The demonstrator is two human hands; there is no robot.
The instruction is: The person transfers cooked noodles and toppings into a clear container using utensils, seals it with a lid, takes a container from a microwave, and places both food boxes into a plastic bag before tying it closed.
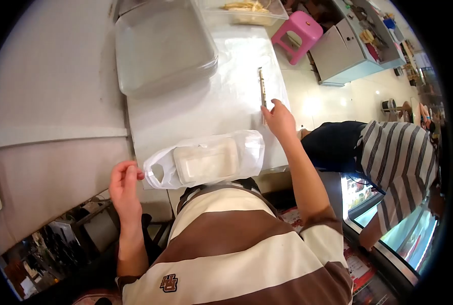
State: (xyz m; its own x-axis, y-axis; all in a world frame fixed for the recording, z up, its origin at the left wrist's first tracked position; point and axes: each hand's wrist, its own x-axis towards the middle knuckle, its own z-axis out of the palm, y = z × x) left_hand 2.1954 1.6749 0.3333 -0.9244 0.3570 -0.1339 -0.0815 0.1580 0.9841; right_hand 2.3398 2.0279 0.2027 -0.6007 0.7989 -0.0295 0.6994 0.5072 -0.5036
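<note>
A white plastic bag (250, 152) lies flat at the table's near edge, with a pale rectangular container (207, 161) on or in it. Just left of the bag's looped handle is my left hand (125, 185), its fingers bent close together; whether they pinch anything is too small to tell. My right hand (279, 120) is at the table's right side, thumb and index finger apart at the lower end of a slim patterned stick-like object (262, 86). That object lies lengthwise on the table, and no grip on it shows.
Stacked grey trays (160, 46) stand at the table's back left. Behind them is a clear bin (247, 16) with pale yellow strips. A pink stool (300, 33) stands beyond the table (186, 109). To the right is a person in a striped top (397, 157), near a lit display case.
</note>
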